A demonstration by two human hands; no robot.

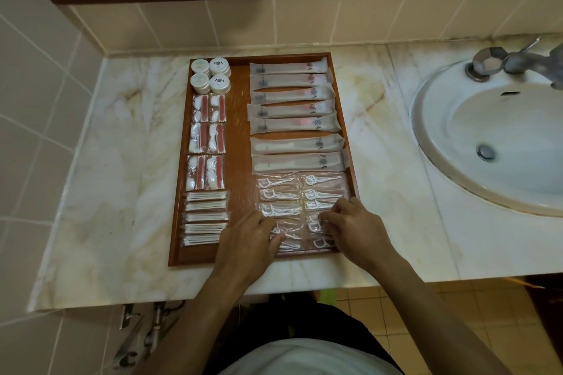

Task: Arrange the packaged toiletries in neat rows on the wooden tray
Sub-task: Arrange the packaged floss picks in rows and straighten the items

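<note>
The job looks nearly done. On the wooden tray point(240, 131), which sits on the bench point(106, 176) beside the sink point(493, 143), the round jars point(210, 75), the red-and-white packets point(207, 140), the cotton swab packs point(205, 218) and the long sachets point(294, 113) already lie in tidy rows. Only the floss pick packets point(281, 196) at the near right corner seem left to square up — the nearest ones lie less evenly. The left hand point(253, 240) rests fingers-down and loosely curled on the near-left packets; the right hand point(356, 225) touches the right column with bent fingertips — whether it pinches one I cannot tell.
</note>
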